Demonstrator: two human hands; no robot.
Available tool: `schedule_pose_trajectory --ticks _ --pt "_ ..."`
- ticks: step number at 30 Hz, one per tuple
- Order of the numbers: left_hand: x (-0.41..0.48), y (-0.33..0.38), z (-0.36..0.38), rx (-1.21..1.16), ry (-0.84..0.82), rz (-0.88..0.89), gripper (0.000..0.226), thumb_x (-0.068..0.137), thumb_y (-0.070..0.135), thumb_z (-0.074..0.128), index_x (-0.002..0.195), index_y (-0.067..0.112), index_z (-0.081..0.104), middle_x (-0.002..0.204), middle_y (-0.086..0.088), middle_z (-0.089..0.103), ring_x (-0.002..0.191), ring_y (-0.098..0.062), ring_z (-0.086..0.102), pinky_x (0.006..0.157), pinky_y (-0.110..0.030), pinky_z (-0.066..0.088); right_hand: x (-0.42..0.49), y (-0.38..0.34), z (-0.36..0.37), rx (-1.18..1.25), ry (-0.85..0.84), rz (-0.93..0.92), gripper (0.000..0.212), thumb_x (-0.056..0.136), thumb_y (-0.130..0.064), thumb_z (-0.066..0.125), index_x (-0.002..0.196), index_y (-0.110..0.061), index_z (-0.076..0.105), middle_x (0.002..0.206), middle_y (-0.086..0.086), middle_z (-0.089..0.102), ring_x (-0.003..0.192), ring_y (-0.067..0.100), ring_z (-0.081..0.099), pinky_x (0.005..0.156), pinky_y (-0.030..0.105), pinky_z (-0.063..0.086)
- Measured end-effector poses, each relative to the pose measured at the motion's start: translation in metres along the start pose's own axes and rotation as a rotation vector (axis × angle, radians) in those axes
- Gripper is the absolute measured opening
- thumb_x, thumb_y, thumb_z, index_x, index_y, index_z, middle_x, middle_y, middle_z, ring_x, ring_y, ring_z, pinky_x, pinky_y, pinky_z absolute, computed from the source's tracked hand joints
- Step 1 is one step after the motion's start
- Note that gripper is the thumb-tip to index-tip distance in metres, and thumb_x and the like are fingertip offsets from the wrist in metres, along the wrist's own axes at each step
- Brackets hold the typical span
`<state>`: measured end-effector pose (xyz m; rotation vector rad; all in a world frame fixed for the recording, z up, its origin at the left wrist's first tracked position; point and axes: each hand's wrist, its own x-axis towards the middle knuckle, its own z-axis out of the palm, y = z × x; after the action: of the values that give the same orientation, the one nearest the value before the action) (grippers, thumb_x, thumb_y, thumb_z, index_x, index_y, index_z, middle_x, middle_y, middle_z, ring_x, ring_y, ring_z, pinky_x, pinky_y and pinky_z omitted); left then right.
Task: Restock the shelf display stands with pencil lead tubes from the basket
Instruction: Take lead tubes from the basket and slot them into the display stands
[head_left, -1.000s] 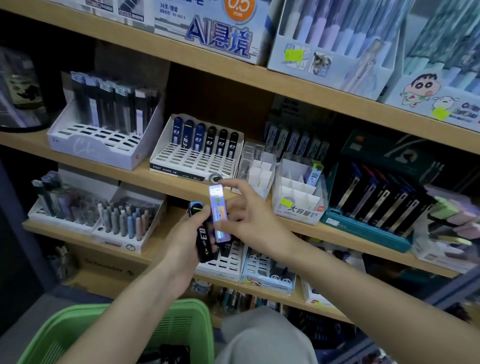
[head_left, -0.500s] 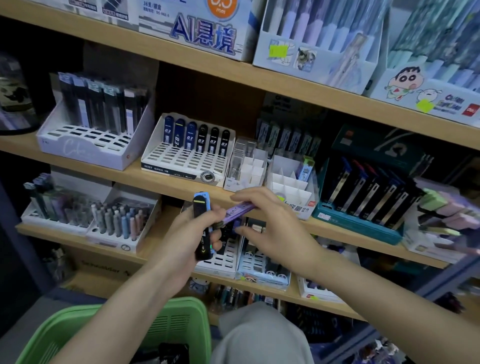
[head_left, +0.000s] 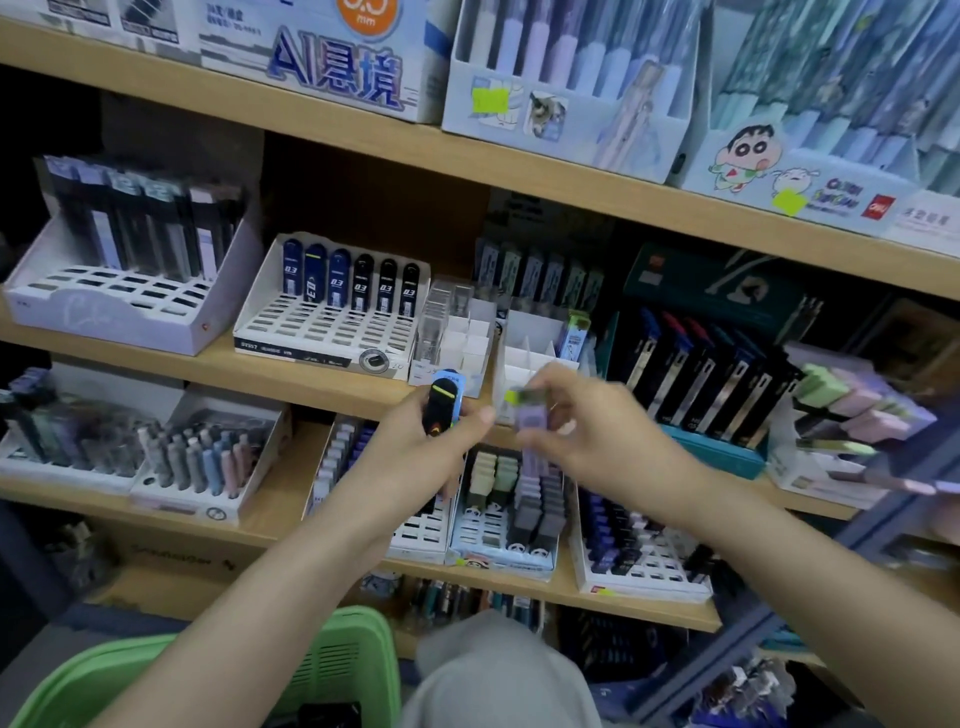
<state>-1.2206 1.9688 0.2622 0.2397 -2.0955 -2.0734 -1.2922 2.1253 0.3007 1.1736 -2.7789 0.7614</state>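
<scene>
Since the earlier frame the purple tube (head_left: 531, 418) has swung from lying crosswise between the hands to roughly upright, and the right hand (head_left: 592, 431) has drawn it just clear of the left hand (head_left: 415, 457). Right hand: thumb and fingers pinch the purple tube near its top — motion blur hides the finer grip. Left hand: fingers curled round the dark tubes (head_left: 439, 410), at least two, one blue-capped, held upright. Both hands hover in front of the middle shelf (head_left: 291, 373), above the lower stand (head_left: 506, 525), which is part-filled with pale and grey tubes. Up and to the left stands the white stand (head_left: 332, 332) — six tubes upright in its back row. The green basket (head_left: 166, 670) sits at lower left, beneath the left forearm.
</scene>
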Motion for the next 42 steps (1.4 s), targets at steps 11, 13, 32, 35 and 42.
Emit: schedule_pose_trajectory --ticks 11,13,32,35,42 --pt "0.012 -0.006 0.016 -0.364 0.015 -0.287 0.028 0.096 0.020 0.043 0.072 0.005 0.048 0.047 -0.003 0.044 0.043 -0.016 0.039 0.046 -0.026 0.037 0.063 0.062 -0.033 -0.031 0.387 0.141 0.008 0.101 -0.015 0.040 0.106 -0.021 0.041 0.095 0.018 0.061 0.085 0.038 0.063 0.075 0.054 0.053" --pt "0.013 -0.007 0.015 -0.357 0.028 -0.298 0.027 0.097 0.021 0.043 0.075 0.005 0.048 0.049 -0.004 0.044 0.045 -0.016 0.040 0.047 -0.026 0.039 0.067 0.064 -0.030 -0.117 0.390 0.107 0.010 0.099 -0.012 0.044 0.107 -0.015 0.050 0.098 0.011 0.059 0.087 0.031 0.062 0.077 0.042 0.052" --pt "0.019 -0.017 0.012 -0.377 0.044 -0.245 0.008 0.099 0.015 0.044 0.093 0.010 0.048 0.071 -0.005 0.051 0.052 -0.017 0.043 0.053 -0.031 0.038 0.085 0.067 -0.037 -0.554 0.311 0.115 0.012 0.088 -0.008 0.058 0.098 -0.008 0.066 0.104 0.011 0.063 0.094 0.030 0.059 0.077 0.039 0.050" --pt "0.018 -0.018 0.012 -0.412 0.042 -0.251 0.009 0.099 0.015 0.045 0.093 0.010 0.049 0.073 -0.005 0.051 0.051 -0.016 0.045 0.051 -0.029 0.041 0.084 0.066 -0.032 -0.619 0.313 0.093 0.019 0.091 -0.006 0.052 0.104 -0.007 0.065 0.108 0.013 0.060 0.099 0.033 0.057 0.075 0.040 0.049" --pt "0.013 -0.018 0.006 -0.592 0.053 -0.303 0.014 0.099 0.021 0.047 0.094 0.008 0.051 0.070 -0.003 0.049 0.047 -0.013 0.048 0.045 -0.025 0.046 0.066 0.036 -0.016 -0.515 0.364 -0.012 0.027 0.093 -0.004 0.047 0.116 -0.009 0.059 0.114 0.007 0.058 0.103 0.020 0.054 0.076 0.030 0.044"
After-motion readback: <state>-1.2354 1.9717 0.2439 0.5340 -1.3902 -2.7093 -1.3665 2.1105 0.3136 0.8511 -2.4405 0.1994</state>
